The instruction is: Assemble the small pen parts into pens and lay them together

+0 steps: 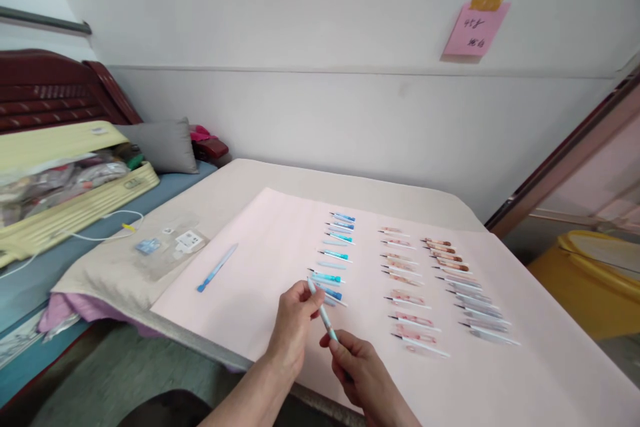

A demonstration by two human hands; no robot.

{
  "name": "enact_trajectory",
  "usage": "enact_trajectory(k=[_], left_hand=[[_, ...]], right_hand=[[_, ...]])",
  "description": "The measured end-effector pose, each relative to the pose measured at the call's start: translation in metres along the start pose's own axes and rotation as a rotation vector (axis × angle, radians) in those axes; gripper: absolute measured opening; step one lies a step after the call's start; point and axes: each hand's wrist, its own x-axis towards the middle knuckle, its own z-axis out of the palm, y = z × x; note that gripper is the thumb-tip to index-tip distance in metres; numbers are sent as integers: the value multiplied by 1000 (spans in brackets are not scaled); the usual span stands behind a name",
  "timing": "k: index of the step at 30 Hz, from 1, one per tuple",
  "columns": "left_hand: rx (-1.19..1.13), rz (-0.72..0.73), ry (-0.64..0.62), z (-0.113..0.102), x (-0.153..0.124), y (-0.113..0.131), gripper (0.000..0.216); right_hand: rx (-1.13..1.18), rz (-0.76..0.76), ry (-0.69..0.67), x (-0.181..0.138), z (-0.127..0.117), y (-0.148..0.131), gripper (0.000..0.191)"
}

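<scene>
Both my hands hold one slim light-blue pen (323, 310) above the near edge of a pink sheet (260, 260) on the table. My left hand (294, 325) pinches its upper end with fingers closed. My right hand (361, 367) grips its lower end, fingers curled. Just beyond lies a column of blue pen parts (336, 255). To the right are a column of pink pen parts (407, 280) and a column of brown and grey ones (467, 290). A single blue pen (217, 267) lies alone on the left of the sheet.
A clear plastic bag with small packets (170, 243) rests on the beige cloth left of the sheet. A bed with a yellow case (75, 203) and grey pillow (163, 145) stands at left. A yellow tub (590, 273) sits at right. A pink note (475, 25) hangs on the wall.
</scene>
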Motion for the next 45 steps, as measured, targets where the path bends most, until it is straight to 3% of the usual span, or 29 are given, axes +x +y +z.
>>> enact_trajectory(k=[6, 11, 21, 30, 37, 45], left_hand=[[-60, -45, -61, 0, 2, 2, 20], [-24, -3, 18, 1, 0, 1, 18], [-206, -53, -2, 0, 2, 1, 26], [-52, -75, 45, -3, 3, -1, 21], [-146, -128, -74, -2, 5, -1, 20], [-38, -150, -51, 1, -1, -10, 23]], right_hand=[[38, -22, 16, -3, 0, 0, 34], [-9, -6, 27, -1, 1, -1, 35], [339, 100, -207, -7, -2, 0, 29], [245, 10, -76, -4, 2, 2, 28], [433, 136, -268, -8, -4, 0, 30], [299, 13, -70, -3, 3, 3, 28]])
